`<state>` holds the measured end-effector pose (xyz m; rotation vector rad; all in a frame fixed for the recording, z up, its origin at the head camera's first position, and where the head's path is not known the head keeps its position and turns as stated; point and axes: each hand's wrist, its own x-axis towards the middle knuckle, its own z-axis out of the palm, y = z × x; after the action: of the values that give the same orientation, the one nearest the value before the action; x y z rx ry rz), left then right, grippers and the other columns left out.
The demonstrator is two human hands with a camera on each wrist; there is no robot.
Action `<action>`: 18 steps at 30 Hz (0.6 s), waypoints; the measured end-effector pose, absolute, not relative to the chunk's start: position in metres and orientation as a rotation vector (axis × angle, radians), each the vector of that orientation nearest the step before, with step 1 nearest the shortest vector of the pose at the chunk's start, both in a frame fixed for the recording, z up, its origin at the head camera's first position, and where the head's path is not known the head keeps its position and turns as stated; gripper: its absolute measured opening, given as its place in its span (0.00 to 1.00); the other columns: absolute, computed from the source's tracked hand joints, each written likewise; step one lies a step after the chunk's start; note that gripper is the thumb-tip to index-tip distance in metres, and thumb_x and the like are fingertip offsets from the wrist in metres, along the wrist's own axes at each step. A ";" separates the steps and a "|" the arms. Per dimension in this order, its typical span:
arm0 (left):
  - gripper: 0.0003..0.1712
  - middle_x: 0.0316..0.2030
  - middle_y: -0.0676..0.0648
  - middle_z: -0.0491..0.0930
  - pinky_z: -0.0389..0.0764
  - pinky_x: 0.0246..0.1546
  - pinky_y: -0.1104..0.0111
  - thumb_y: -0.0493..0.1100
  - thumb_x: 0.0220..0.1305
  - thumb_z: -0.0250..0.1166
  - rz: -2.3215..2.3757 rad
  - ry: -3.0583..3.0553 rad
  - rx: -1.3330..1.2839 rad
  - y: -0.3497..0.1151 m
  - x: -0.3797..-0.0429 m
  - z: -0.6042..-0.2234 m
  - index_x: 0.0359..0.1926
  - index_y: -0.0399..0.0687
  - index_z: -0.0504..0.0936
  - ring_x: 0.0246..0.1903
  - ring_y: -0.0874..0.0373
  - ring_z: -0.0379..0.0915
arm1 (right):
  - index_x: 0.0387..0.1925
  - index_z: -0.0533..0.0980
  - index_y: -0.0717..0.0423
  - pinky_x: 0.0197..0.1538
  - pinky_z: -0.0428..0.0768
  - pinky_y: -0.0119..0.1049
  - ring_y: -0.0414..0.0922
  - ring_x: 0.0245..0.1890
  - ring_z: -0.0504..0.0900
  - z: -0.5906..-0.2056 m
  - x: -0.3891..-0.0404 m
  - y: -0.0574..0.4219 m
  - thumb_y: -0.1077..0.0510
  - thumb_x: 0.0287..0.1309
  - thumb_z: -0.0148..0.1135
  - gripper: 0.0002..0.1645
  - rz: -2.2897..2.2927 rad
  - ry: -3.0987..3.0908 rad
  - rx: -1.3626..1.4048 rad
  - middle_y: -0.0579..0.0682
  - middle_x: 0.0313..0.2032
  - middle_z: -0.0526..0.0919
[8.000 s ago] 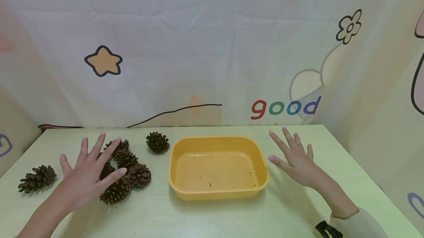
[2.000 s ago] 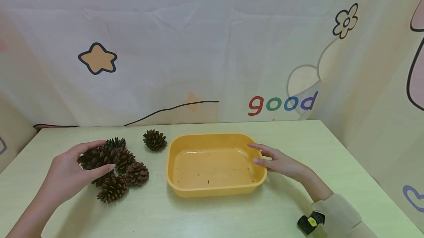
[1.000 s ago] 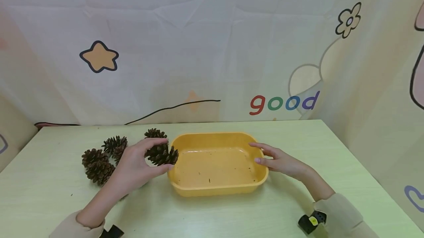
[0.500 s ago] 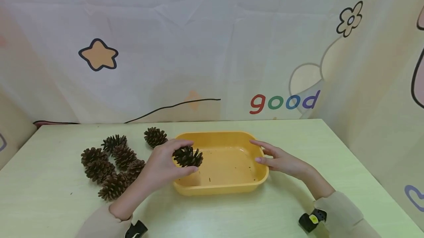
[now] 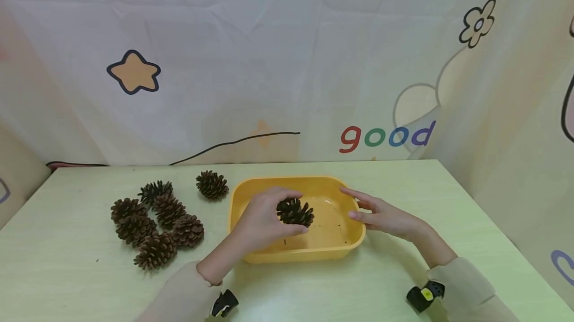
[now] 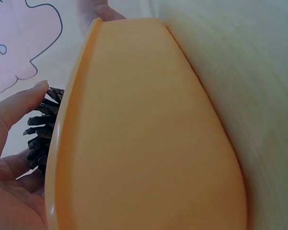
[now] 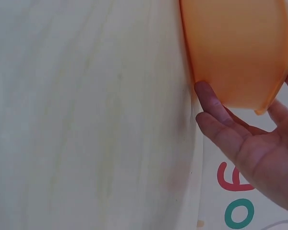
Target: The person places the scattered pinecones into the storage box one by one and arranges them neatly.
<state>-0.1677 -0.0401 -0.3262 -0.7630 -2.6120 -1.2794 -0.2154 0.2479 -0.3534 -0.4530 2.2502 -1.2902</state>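
My left hand (image 5: 265, 218) holds a dark brown pine cone (image 5: 296, 214) between thumb and fingers, above the inside of a yellow plastic basin (image 5: 293, 255). In the left wrist view the basin's outer wall (image 6: 139, 124) hides part of the pine cone (image 6: 42, 129). My right hand (image 5: 386, 220) holds the basin's right end, thumb and a finger over the rim. The right wrist view has its other fingers (image 7: 216, 105) against the outside wall, low down. Small dark specks lie on the basin floor; no other pine cone shows in it.
Several pine cones (image 5: 154, 251) lie clustered on the pale wooden table (image 5: 67, 262), left of the basin. A single pine cone (image 5: 212, 185) lies apart, behind the basin's left corner. A printed cloth (image 5: 224, 78) hangs along the table's back edge.
My left hand has taken a pine cone from the left group and carried it rightward over the basin. My right hand has come to the basin's right rim and stayed there.
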 end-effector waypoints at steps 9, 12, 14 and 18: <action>0.33 0.49 0.48 0.78 0.71 0.54 0.59 0.48 0.40 0.76 -1.224 -2.699 -0.774 -0.009 -0.172 -0.332 0.51 0.44 0.78 0.52 0.52 0.71 | 0.71 0.45 0.45 0.57 0.69 0.50 0.62 0.63 0.57 -0.355 -0.218 0.252 0.51 0.65 0.50 0.38 -1.328 2.163 -0.491 0.59 0.70 0.40; 0.33 0.49 0.49 0.78 0.71 0.54 0.60 0.48 0.41 0.75 -1.184 -2.737 -0.767 0.000 -0.174 -0.337 0.51 0.45 0.78 0.51 0.53 0.71 | 0.71 0.45 0.44 0.57 0.69 0.50 0.62 0.63 0.57 -0.355 -0.218 0.252 0.51 0.65 0.50 0.38 -1.333 2.159 -0.488 0.58 0.70 0.40; 0.33 0.49 0.49 0.78 0.71 0.54 0.61 0.48 0.42 0.75 -1.156 -2.753 -0.771 0.006 -0.175 -0.340 0.52 0.45 0.78 0.52 0.53 0.71 | 0.71 0.45 0.44 0.57 0.69 0.50 0.63 0.64 0.56 -0.355 -0.218 0.252 0.51 0.65 0.50 0.38 -1.333 2.161 -0.491 0.58 0.70 0.39; 0.33 0.50 0.49 0.78 0.71 0.54 0.61 0.48 0.43 0.74 -1.104 -2.790 -0.769 0.017 -0.175 -0.343 0.52 0.44 0.78 0.52 0.54 0.71 | 0.71 0.46 0.44 0.57 0.69 0.50 0.64 0.64 0.53 -0.355 -0.217 0.252 0.51 0.64 0.50 0.38 -1.331 2.164 -0.504 0.58 0.70 0.39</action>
<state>-0.1749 0.0172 -0.3433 -0.7695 -2.7899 -1.1039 -0.2173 0.2517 -0.3551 -0.5037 2.1639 -1.3311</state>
